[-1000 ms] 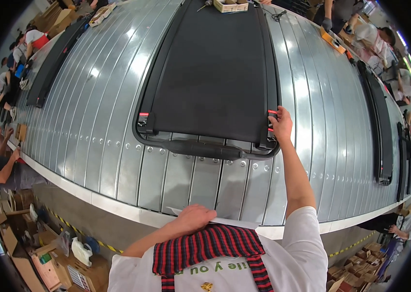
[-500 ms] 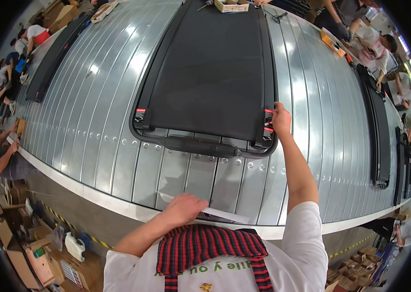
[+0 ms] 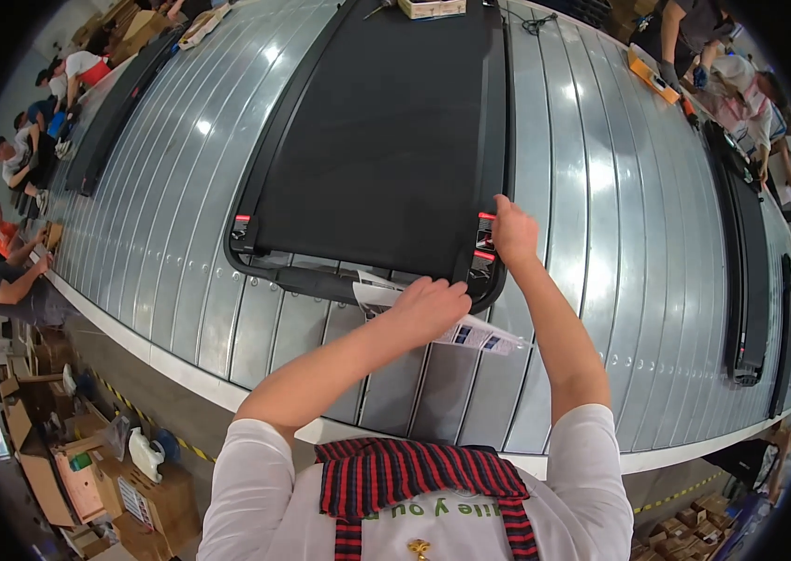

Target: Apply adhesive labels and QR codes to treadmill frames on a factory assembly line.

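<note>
Holding printed sheets (image 3: 481,337), left hand (image 3: 431,309); touching black treadmill (image 3: 377,140), right hand (image 3: 515,232).

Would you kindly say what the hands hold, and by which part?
The left hand holds printed paper around its middle; the right hand is at the edge of the black treadmill, any grip unclear.

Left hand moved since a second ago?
Yes: the left hand has moved forward and slightly right, away from the table's near edge, toward the black bar.
</note>
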Available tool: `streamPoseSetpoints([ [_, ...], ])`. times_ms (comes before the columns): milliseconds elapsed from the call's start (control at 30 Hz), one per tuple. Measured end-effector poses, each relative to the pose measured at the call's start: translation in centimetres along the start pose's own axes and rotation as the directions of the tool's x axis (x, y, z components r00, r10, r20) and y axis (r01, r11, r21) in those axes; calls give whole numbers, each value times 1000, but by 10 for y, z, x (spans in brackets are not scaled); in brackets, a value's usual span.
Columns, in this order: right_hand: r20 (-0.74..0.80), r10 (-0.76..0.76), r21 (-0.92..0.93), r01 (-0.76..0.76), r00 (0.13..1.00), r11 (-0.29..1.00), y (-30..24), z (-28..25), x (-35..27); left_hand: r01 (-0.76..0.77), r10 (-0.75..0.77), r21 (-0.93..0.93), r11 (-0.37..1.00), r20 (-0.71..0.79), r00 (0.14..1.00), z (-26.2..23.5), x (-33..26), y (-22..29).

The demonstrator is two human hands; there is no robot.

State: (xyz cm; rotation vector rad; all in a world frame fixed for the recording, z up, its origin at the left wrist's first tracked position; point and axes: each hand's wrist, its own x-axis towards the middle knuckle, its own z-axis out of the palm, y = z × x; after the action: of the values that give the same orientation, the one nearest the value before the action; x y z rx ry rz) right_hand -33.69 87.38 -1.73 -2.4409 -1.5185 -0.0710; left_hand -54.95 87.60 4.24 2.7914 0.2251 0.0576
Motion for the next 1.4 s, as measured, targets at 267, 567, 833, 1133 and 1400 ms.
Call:
streamPoseSetpoints([
  [267,-35,-161,163,164,986,973,15,10,2,2,-3,47,999,18,1000,17,65,-28],
  [567,-52,161,724,-74,986,686,29,10,-8,14,-15,-50,999,-19,1000,29,69,-41],
  [833,-108,27,513,32,994,858,14,-2,-6,22,-21,-34,999,40,999,28,70,-42],
  [1133,-123,36,465,25,992,885,9,3,-6,33,-32,-31,999,29,999,26,71,-40],
  [1400,-9,78,433,-67,997,899,9,4,4,-63,67,77,995,-59,996,34,71,-43],
])
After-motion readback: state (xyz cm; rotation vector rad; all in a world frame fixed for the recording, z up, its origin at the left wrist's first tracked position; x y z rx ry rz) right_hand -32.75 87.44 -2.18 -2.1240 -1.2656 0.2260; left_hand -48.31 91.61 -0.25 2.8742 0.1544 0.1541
